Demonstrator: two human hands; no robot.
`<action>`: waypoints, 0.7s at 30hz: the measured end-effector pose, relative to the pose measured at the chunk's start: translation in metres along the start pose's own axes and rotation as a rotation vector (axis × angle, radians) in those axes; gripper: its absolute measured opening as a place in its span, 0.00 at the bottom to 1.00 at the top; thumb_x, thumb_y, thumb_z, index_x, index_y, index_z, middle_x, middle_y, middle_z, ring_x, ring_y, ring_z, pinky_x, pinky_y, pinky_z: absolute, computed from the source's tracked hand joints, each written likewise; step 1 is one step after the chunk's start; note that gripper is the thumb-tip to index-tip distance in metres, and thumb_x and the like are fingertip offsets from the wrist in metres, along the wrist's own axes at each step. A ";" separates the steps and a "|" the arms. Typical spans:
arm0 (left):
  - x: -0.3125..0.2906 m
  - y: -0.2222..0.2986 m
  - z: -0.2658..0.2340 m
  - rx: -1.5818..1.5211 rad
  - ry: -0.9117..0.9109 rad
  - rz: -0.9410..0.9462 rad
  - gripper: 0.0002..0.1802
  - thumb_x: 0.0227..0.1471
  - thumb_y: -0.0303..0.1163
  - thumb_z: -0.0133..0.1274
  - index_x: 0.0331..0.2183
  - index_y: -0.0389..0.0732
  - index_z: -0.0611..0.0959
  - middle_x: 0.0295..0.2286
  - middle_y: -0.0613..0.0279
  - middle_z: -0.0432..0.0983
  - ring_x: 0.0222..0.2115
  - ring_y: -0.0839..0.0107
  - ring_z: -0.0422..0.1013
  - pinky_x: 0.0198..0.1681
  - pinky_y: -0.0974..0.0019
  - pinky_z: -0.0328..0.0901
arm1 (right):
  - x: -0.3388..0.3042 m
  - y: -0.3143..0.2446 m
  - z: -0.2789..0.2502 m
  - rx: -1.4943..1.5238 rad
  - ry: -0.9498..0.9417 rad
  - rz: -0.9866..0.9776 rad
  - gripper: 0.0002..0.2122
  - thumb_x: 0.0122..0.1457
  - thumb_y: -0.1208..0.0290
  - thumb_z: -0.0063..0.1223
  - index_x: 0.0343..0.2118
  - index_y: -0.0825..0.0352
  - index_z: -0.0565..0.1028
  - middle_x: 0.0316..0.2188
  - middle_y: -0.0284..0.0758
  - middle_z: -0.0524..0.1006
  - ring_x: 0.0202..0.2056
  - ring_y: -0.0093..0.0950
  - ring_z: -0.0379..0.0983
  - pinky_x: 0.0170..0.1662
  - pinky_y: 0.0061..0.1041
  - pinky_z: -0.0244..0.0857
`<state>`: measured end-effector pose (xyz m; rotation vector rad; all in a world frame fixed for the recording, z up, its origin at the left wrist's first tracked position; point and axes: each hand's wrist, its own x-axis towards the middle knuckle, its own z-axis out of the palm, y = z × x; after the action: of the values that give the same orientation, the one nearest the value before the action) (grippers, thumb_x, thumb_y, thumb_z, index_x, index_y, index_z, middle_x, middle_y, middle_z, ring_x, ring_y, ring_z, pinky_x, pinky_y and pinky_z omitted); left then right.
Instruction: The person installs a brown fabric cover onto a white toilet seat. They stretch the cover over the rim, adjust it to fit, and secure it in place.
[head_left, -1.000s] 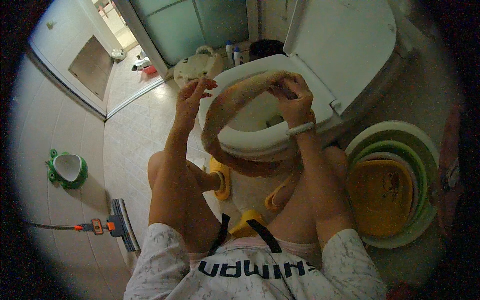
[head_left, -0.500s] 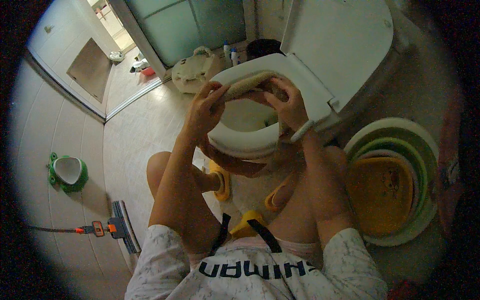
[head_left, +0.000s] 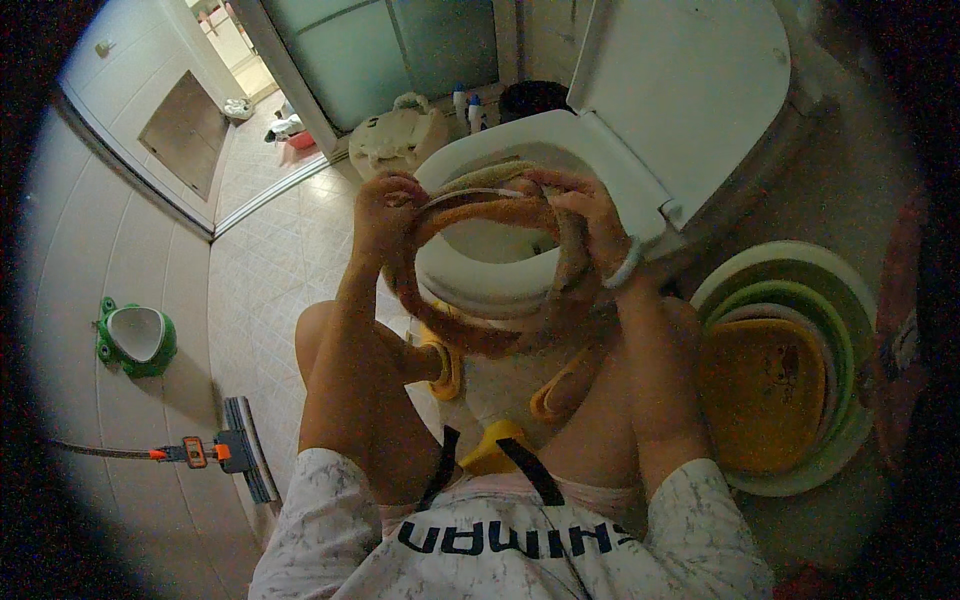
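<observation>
A soft, ring-shaped toilet seat cover (head_left: 440,318), brown and tan, hangs between my hands over the front of the white toilet (head_left: 475,283). My left hand (head_left: 384,212) is closed round its left side. On the opposite side, my right hand (head_left: 592,215) grips the fabric, with its fingers partly hidden in the folds. Through the ring's opening the bowl and the white seat show. The far part of the ring looks greenish-tan and lies near the back of the seat. The raised lid (head_left: 690,90) leans back at the upper right.
Nested basins (head_left: 765,395) stand on the floor at right. A squeegee mop head (head_left: 245,450) and a green child's urinal (head_left: 138,338) are along the left wall. Behind the toilet are a cream lidded container (head_left: 400,138), small bottles (head_left: 474,112) and a black bin (head_left: 535,98).
My hands have spread apart, the left one moving left. The cover's ring is pulled wider, and its near edge has shifted with it.
</observation>
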<state>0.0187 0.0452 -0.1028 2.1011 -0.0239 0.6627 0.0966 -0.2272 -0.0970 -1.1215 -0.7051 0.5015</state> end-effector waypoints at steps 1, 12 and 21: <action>0.001 0.003 0.002 0.250 0.087 0.216 0.07 0.32 0.22 0.54 0.23 0.37 0.80 0.28 0.57 0.72 0.32 0.63 0.67 0.38 0.67 0.62 | 0.001 0.002 0.001 -0.066 0.018 0.002 0.20 0.48 0.65 0.45 0.43 0.70 0.69 0.36 0.37 0.73 0.40 0.29 0.68 0.47 0.26 0.60; -0.016 0.037 0.010 -0.159 -0.208 0.005 0.30 0.38 0.25 0.58 0.46 0.43 0.68 0.33 0.57 0.72 0.31 0.72 0.70 0.33 0.71 0.66 | 0.010 0.015 -0.007 0.262 0.259 0.156 0.25 0.55 0.48 0.35 0.38 0.69 0.71 0.35 0.38 0.72 0.38 0.29 0.69 0.43 0.25 0.62; -0.015 0.052 -0.009 -0.141 -0.059 -0.001 0.20 0.39 0.20 0.56 0.39 0.37 0.73 0.27 0.56 0.75 0.29 0.72 0.72 0.34 0.71 0.68 | 0.009 0.024 -0.007 0.288 0.184 0.157 0.21 0.53 0.52 0.43 0.40 0.66 0.68 0.36 0.37 0.71 0.38 0.27 0.68 0.44 0.23 0.61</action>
<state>-0.0115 0.0182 -0.0665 1.9842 -0.1001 0.5809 0.1074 -0.2171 -0.1192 -0.9409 -0.3723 0.6039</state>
